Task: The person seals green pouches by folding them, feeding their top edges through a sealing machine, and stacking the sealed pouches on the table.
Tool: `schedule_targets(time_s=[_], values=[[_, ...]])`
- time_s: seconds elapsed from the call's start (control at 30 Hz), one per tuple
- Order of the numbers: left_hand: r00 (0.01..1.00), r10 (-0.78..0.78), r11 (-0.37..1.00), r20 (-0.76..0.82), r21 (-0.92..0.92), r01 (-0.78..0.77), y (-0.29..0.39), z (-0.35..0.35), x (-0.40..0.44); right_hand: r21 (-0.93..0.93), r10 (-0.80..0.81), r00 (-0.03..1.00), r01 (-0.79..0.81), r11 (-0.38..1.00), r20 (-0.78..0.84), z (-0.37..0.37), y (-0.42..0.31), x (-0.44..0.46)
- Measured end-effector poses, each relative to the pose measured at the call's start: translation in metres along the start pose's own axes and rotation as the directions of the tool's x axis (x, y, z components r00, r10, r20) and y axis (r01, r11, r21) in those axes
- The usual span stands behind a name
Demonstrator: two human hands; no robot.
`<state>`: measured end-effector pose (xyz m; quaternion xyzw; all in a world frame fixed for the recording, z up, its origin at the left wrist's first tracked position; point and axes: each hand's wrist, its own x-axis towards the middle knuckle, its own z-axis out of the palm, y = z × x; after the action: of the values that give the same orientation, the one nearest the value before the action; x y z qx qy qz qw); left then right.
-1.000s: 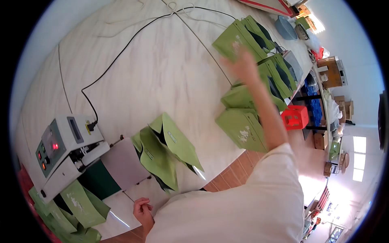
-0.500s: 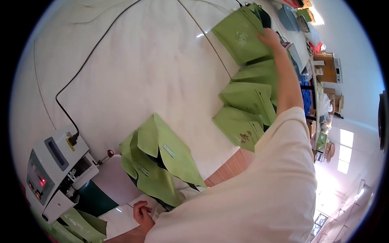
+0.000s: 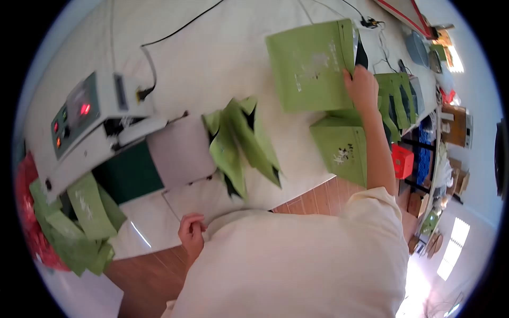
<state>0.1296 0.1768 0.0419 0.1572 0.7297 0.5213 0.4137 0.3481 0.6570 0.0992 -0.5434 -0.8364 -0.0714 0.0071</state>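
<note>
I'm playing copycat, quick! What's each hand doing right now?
Left hand: half-open, loosely curled, nothing visible in it.
Right hand: closed on the edge of a rectangular green bag.

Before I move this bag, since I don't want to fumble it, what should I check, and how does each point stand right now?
1. Grip: ok; right hand pinches the green bag near its mouth.
2. Left hand free: ok; loosely curled, nothing visible in it.
3. Machine powered: ok; red and orange lights glow.
4. Space beside the pale plate: not ok; two other bags sit by its edge.
5. Held bag's contents: cannot tell; hidden.
</note>
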Motion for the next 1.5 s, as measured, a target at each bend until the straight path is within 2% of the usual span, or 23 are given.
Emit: schedule_targets(time_s=[0.1,0.2,0.27,0.3,0.37,0.43,0.5,0.53,0.57,0.6,0.67,0.73,0.8,0.93,1.0,1.07,1.13,1.17,1.23,1.27,1.3,1.37,1.5], values=[[0.999,0.047,0.998,-0.025,-0.047,-0.049,-0.009,-0.010,-0.020,0.002,0.020,0.995,-0.021,1.000,0.094,-0.018,-0.035,-0.058],[0.996,0.092,0.994,-0.016,-0.063,-0.093,-0.014,-0.018,-0.035,0.047,-0.046,0.995,0.042,0.998,0.083,-0.015,-0.056,-0.115],[0.990,0.142,0.987,-0.013,-0.071,-0.143,-0.019,-0.024,-0.040,0.254,-0.122,0.989,0.141,0.957,-0.089,-0.029,-0.085,-0.148],[0.984,0.179,0.981,0.002,-0.077,-0.178,-0.021,-0.027,-0.045,0.249,-0.130,0.987,0.150,0.957,-0.096,-0.042,-0.100,-0.161],[0.979,0.205,0.973,-0.007,-0.103,-0.205,-0.026,-0.031,-0.050,0.415,-0.050,0.943,0.191,0.889,-0.329,-0.069,-0.139,-0.181],[0.971,0.239,0.963,-0.018,-0.126,-0.239,-0.026,-0.034,-0.051,0.663,0.020,0.997,0.032,0.748,-0.070,-0.080,-0.187,-0.211],[0.970,0.238,0.959,-0.046,-0.151,-0.242,-0.023,-0.038,-0.056,0.533,-0.039,0.970,0.166,0.830,-0.241,-0.059,-0.231,-0.235],[0.968,0.246,0.956,-0.051,-0.152,-0.251,-0.020,-0.042,-0.058,0.534,-0.042,0.967,0.174,0.828,-0.250,-0.051,-0.238,-0.240],[0.959,0.276,0.945,-0.060,-0.164,-0.282,-0.017,-0.046,-0.060,0.432,-0.086,0.994,0.052,0.900,0.061,-0.044,-0.246,-0.241],[0.950,0.305,0.933,-0.069,-0.177,-0.312,-0.015,-0.051,-0.063,0.285,-0.082,0.926,-0.029,0.958,0.369,-0.035,-0.252,-0.246],[0.941,0.330,0.924,-0.074,-0.180,-0.338,-0.013,-0.065,-0.066,0.273,-0.096,0.934,-0.001,0.962,0.343,-0.005,-0.241,-0.254],[0.934,0.348,0.914,-0.084,-0.189,-0.358,-0.013,-0.075,-0.069,0.323,-0.101,0.949,-0.001,0.946,0.298,-0.015,-0.233,-0.272],[0.932,0.358,0.921,-0.054,-0.142,-0.362,-0.012,-0.088,-0.069,0.253,-0.127,0.933,0.041,0.967,0.336,-0.031,-0.224,-0.296],[0.906,0.422,0.903,0.027,0.075,-0.423,-0.009,-0.097,-0.064,0.212,-0.083,0.962,0.027,0.977,0.260,-0.041,-0.196,-0.363],[0.882,0.452,0.865,0.132,0.176,-0.470,-0.009,-0.101,-0.055,0.305,-0.155,0.960,0.080,0.949,0.233,-0.062,-0.187,-0.387],[0.815,0.517,0.726,0.262,0.369,-0.580,0.004,-0.109,-0.051,0.357,-0.279,0.937,0.192,0.914,0.211,-0.082,-0.187,-0.405],[0.618,0.675,0.522,0.403,0.332,-0.786,0.022,-0.116,-0.048,0.388,-0.367,0.912,0.276,0.879,0.183,-0.099,-0.199,-0.405],[0.627,0.673,0.523,0.393,0.347,-0.779,0.029,-0.116,-0.051,0.398,-0.447,0.880,0.356,0.846,0.163,-0.107,-0.205,-0.405],[0.404,0.650,0.136,0.643,0.425,-0.895,0.044,-0.116,-0.059,0.408,-0.525,0.840,0.434,0.804,0.141,-0.115,-0.219,-0.406],[0.366,0.650,0.051,0.666,0.443,-0.895,0.048,-0.119,-0.063,0.401,-0.588,0.803,0.508,0.763,0.102,-0.118,-0.230,-0.404],[0.373,0.656,0.053,0.657,0.452,-0.890,0.045,-0.118,-0.063,0.388,-0.650,0.757,0.582,0.715,0.062,-0.121,-0.240,-0.402],[0.593,0.162,0.217,0.789,0.558,-0.801,0.031,-0.116,-0.060,0.450,-0.690,0.723,0.611,0.651,0.017,-0.120,-0.260,-0.399],[0.692,0.271,0.213,0.669,0.659,-0.721,-0.032,-0.129,-0.055,0.518,-0.744,0.668,0.642,0.565,-0.017,-0.092,-0.283,-0.396]])
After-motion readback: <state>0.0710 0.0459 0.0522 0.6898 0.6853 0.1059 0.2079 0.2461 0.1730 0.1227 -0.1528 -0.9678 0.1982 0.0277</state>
